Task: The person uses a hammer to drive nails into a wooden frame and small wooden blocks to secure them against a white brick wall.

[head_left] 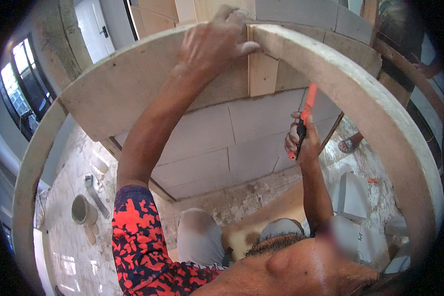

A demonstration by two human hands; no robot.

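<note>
Currently I take the curved pale band (350, 81) as my landmark, since it arches across the whole view. At its top I see the left grip (209, 47), fingers over the edge and thumb out along the near side; I cannot tell how firmly it holds. Just beside that thumb, meeting the band's underside, stands a pale wood strip (262, 79). Inside the band, toward its right-hand side, the right grip (308, 143) is closed around an orange-and-black tool (309, 101), whose orange length points up at the band. Below the band's top I make out a wall of light grey blocks (192, 143). Within its left-hand curve, a bucket (91, 213) sits on the floor beside a long metal tool (97, 196); within its right-hand curve lies a grey block (352, 197).
</note>
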